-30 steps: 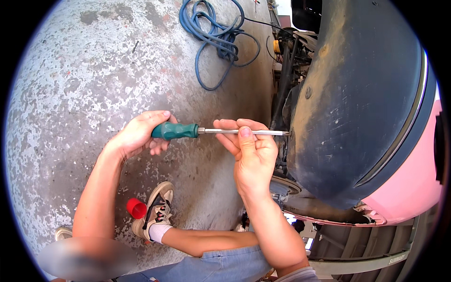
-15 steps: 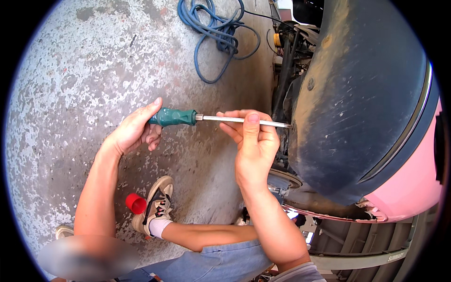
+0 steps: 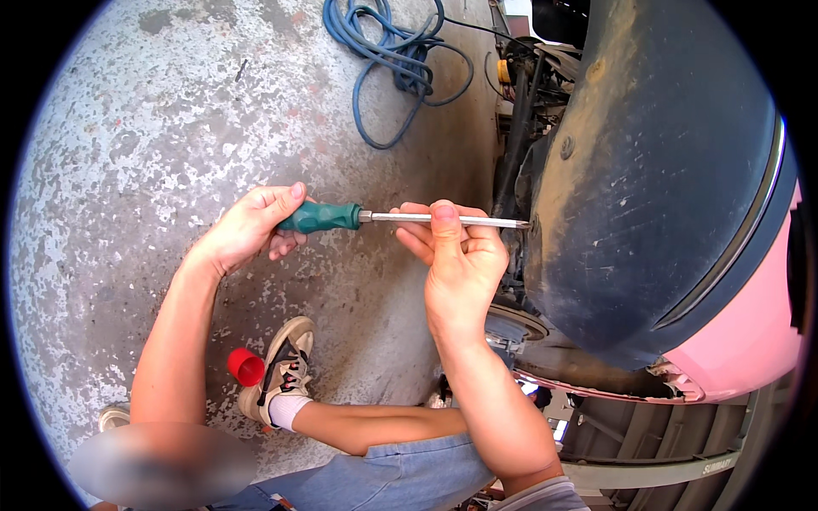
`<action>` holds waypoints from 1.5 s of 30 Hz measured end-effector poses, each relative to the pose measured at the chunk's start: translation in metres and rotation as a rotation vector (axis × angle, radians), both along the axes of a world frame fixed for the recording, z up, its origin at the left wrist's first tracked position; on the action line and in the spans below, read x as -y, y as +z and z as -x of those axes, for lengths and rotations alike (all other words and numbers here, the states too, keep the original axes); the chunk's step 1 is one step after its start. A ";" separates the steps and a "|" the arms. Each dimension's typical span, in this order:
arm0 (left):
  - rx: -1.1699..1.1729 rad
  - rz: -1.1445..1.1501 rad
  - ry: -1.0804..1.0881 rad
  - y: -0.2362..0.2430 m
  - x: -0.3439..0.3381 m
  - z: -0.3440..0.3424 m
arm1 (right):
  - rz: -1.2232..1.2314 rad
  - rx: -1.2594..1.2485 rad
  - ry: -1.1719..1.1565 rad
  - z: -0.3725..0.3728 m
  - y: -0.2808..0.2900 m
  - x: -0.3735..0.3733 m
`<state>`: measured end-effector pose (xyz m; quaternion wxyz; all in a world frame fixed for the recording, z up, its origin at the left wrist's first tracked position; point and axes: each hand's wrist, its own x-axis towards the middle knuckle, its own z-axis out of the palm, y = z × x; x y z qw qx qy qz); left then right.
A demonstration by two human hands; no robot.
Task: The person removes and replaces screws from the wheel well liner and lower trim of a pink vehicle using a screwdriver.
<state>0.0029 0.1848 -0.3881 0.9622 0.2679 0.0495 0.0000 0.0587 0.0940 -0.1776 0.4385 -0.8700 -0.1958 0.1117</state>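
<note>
My left hand grips the green handle of a screwdriver. Its long steel shaft lies almost level, pointing right. My right hand holds the shaft near the tip end, with the thumb on top and the fingers curled behind it. The tip reaches the lower left edge of a scuffed, dusty black plastic panel at what looks like a fastener; whether it is seated in it I cannot tell. A round fastener shows higher on that panel.
A coiled blue hose lies on the worn concrete floor. A red plastic cup sits beside my shoe. Right of the floor are dark mechanical parts and a pink body panel with a broken lower edge.
My hands and the screwdriver sit a little higher than a second ago. Since the middle frame my left hand has shifted slightly right. The screwdriver tip stays at the black panel.
</note>
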 end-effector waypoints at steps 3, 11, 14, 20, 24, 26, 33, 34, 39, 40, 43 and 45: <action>-0.093 0.010 -0.008 0.011 -0.004 0.000 | -0.012 0.001 0.013 -0.001 0.001 0.002; -0.077 0.111 -0.008 0.029 -0.015 0.004 | -0.090 -0.038 0.087 -0.002 0.006 0.004; -0.036 0.129 0.085 0.030 -0.009 0.004 | -0.055 -0.003 0.029 -0.002 0.005 0.002; -0.026 0.063 -0.051 0.011 -0.006 -0.002 | 0.030 0.061 0.000 -0.004 0.005 0.002; -0.124 0.029 -0.147 0.013 -0.007 -0.003 | 0.021 0.061 0.057 -0.002 0.006 0.004; -0.188 0.006 -0.235 0.018 -0.013 -0.001 | -0.036 0.021 0.077 0.001 0.006 0.001; -0.039 0.278 0.108 0.036 -0.005 0.005 | -0.044 0.028 0.047 -0.004 0.004 0.005; 0.069 0.204 0.072 0.020 -0.004 0.003 | -0.032 0.036 0.033 -0.004 0.004 0.004; 0.130 0.211 -0.171 -0.002 -0.012 0.000 | -0.005 0.067 -0.033 -0.001 0.004 -0.001; 0.139 0.217 -0.223 -0.001 -0.014 0.000 | 0.010 0.079 -0.047 -0.001 0.004 0.000; -0.107 -0.049 -0.167 0.027 -0.016 -0.006 | 0.088 0.102 -0.033 -0.006 0.007 0.005; -0.062 -0.453 0.145 0.036 -0.012 -0.013 | 0.138 0.056 -0.039 -0.001 0.002 0.006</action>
